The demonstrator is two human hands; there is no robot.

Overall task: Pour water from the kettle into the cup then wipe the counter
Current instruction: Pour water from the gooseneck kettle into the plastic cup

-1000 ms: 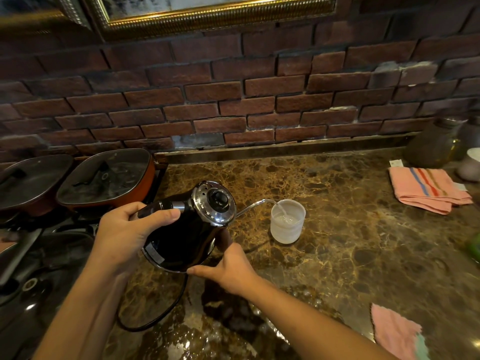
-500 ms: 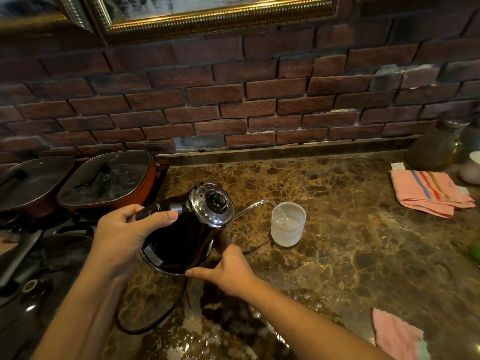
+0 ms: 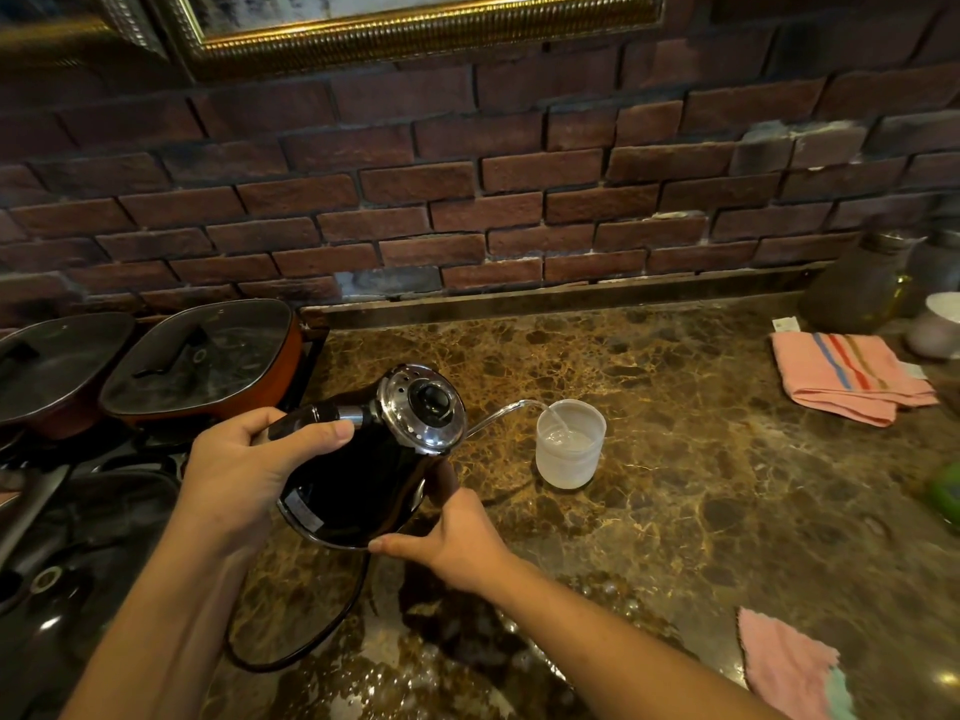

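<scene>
Left hand [image 3: 244, 470] was wrapped around the handle of the black kettle [image 3: 363, 475] mid-frame, right hand [image 3: 457, 537] clamped on its base, tipped, water running into the cup [image 3: 570, 443] just right on the counter [image 3: 675, 511].

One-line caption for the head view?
Both hands tilt black kettle, spout streaming water into plastic cup on marble counter.

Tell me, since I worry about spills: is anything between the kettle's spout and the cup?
Nothing visible. The kettle, tilted in the left hand and steadied underneath by the right hand, has its thin spout reaching over the cup's rim, and water falls straight in. The counter around the cup is bare.
</scene>
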